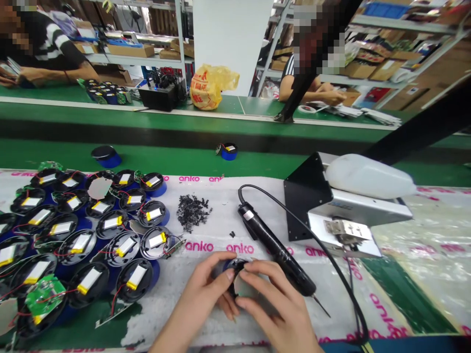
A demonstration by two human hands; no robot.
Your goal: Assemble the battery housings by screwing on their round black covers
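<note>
1. Clasping a round dark housing (239,264), lower centre, in curled left hand (211,284).
2. Pinching a pale disc (240,289) against it with right hand (277,299), thumb and fingers slightly parted.
3. Lying diagonally just right of hands: black screwdriver (275,247).
4. Crowding frame's left: battery-fitted blue housings (81,243).

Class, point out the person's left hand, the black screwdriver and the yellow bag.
Left hand (205,286), head view: base of the thumb.
Black screwdriver (276,247), head view: middle of its handle.
Yellow bag (206,89), head view: its front side.
</note>
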